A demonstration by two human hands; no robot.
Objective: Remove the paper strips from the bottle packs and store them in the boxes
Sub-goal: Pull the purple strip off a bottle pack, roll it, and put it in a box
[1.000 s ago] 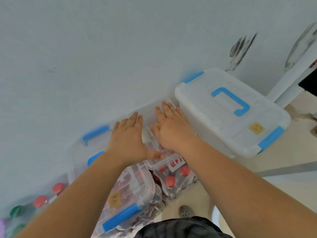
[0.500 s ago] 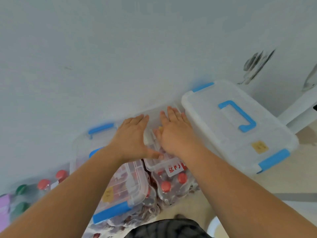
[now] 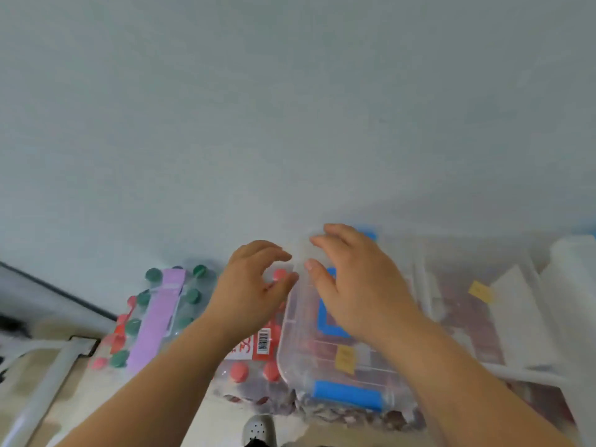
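Purple paper strip runs lengthwise along its bottle pack.

One printed label is visible, on the shrink-wrapped pack of red-capped bottles, just left of the clear lidded box. It carries a black barcode on a white panel set in red, with red characters on white beside it; blur leaves neither the characters nor the barcode digits readable. The yellow sticker on the box lid shows no legible text.
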